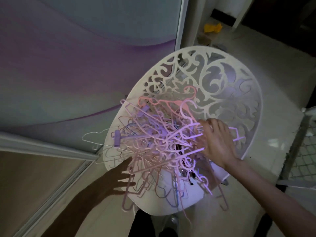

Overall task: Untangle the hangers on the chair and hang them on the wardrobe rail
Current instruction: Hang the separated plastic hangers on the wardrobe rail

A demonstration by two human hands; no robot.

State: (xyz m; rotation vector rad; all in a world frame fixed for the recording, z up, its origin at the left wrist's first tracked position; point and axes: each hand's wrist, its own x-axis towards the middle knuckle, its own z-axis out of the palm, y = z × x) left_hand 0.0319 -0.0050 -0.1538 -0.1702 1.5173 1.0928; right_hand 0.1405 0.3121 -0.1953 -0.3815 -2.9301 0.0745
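Note:
A tangled heap of pink, purple and white hangers (153, 144) fills the seat of a white chair (227, 93) with a cut-out scroll back. My right hand (217, 142) lies on the right side of the heap, its fingers curled round pink hangers there. My left hand (122, 175) reaches in from the lower left with straight spread fingers that touch the heap's left edge. Several hangers droop over the seat's front edge. The wardrobe rail is out of view.
A sliding wardrobe door (68, 57) with a purple wave pattern stands to the left, its frame (51, 147) close to the chair. A yellow object (212, 28) lies on the pale floor at the back. A mesh panel (306, 151) is at the right.

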